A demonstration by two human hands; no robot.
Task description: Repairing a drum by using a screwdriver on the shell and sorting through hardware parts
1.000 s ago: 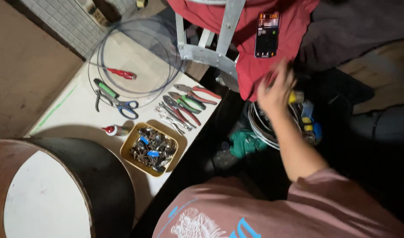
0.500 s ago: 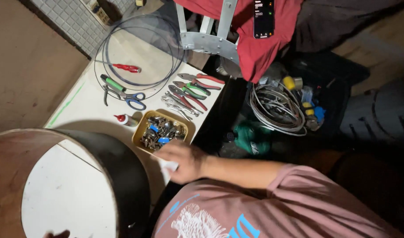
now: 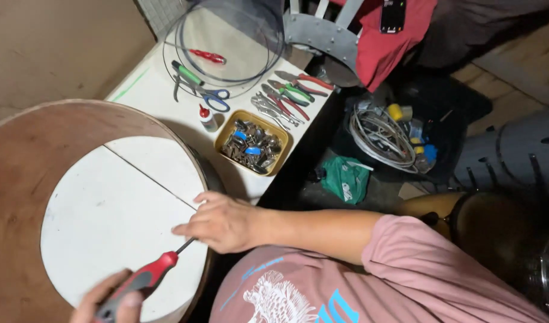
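Note:
My left hand (image 3: 107, 302) sits at the bottom edge, closed around the red and black handle of a screwdriver (image 3: 144, 279). The thin shaft points up and right into the fingers of my right hand (image 3: 223, 222). That hand rests on the near rim of a big round wooden hoop (image 3: 23, 155), with the fingertips pinched at the shaft's tip. Whether they hold a small part there, I cannot tell. The hoop stands on a white table (image 3: 148, 90), and the white top shows through it.
Behind the hoop lie a yellow tray of small metal parts (image 3: 253, 142), several pliers (image 3: 292, 96), scissors (image 3: 205, 93), a small glue bottle (image 3: 207, 118) and a wire ring (image 3: 226, 42). On the floor to the right are a cable coil (image 3: 379, 134) and a green bag (image 3: 345, 178).
My right hand came from the floor clutter, past the tray, to the hoop's rim. My left hand with the screwdriver has come into view. The view shifted towards the hoop.

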